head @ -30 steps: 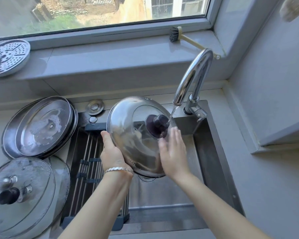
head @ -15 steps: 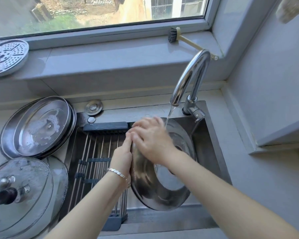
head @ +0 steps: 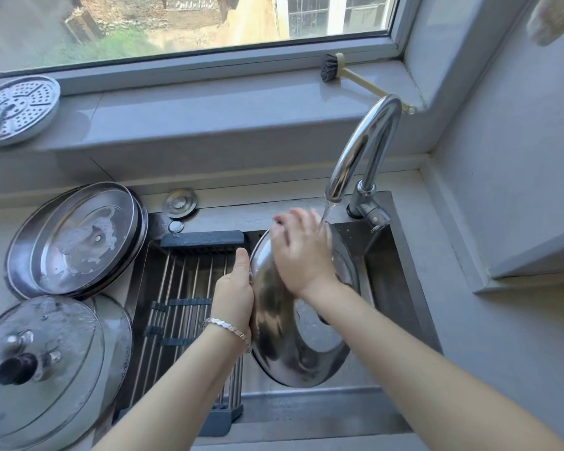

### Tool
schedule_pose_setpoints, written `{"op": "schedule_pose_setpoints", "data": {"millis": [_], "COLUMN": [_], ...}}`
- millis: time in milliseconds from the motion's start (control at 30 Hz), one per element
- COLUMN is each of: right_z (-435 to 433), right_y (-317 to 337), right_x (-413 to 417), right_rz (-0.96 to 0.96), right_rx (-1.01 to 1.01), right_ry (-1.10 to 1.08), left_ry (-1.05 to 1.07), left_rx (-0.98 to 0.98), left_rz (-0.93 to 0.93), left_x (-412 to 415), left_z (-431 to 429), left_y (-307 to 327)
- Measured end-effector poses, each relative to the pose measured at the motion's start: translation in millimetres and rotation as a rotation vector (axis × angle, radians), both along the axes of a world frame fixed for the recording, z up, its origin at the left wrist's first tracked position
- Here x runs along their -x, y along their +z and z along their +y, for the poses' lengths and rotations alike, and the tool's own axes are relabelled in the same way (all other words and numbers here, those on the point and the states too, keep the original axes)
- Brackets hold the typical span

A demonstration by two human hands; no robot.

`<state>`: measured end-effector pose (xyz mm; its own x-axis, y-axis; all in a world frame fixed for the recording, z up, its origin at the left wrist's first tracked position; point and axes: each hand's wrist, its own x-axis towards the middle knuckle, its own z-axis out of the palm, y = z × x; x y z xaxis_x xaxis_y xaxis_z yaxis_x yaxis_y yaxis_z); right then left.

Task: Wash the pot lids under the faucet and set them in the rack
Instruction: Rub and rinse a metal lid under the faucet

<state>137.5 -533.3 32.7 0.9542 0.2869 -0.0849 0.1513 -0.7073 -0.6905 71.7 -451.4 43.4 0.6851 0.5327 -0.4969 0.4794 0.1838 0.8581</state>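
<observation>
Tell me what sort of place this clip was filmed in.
Most likely a home kitchen. Signs: a steel sink below a window, with a lid held under the running faucet, a drying rack across the basin, and more lids stacked beside it.

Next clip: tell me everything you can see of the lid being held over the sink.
The steel lid is round and shiny, a wide polished metal ring around a clear, glass-looking centre pane. It looks wet and is held nearly on edge, tilted, over the sink, just right of the rack. The left hand grips its left rim. The right hand lies flat on its upper part, where the thin stream from the faucet comes down. Its knob is not clearly visible.
</observation>
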Motion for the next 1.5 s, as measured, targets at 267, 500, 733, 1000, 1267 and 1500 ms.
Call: {"op": "schedule_pose_setpoints", "data": {"millis": [267,500,733,1000,1267,1500], "right_z": [-23.7,-69.2,-65.2,-84.4,-116.4,-113.3], "right_y": [-3.4,-21.1,2.9,5.0,-2.1,-10.1], "right_x": [-25.5,-24.6,-23.1,-14.0,-8.9,6.3], "right_rz": [0.100,0.839,0.989,0.835,0.846,0.844], "right_rx": [-0.149,-0.045,-0.399,-0.180,-0.396,-0.534], "right_ry": [0.013,-0.246,-0.250,-0.235,-0.355,-0.318], "left_ry": [-0.039,-0.098,-0.631,-0.942,-0.244,0.124], "left_rx": [0.040,-0.142,-0.545,-0.640,-0.001,0.606], "left_rz": [0.011,-0.033,-0.057,0.018,0.214,0.170], "left_x": [7.7,-0.4,-18.4,9.5,30.8,11.0], "left_z": [4.7,5.7,-37.1,-30.2,30.0,44.4], "left_y": [5.1,9.6,13.2,5.3,-37.6,-16.7]}}
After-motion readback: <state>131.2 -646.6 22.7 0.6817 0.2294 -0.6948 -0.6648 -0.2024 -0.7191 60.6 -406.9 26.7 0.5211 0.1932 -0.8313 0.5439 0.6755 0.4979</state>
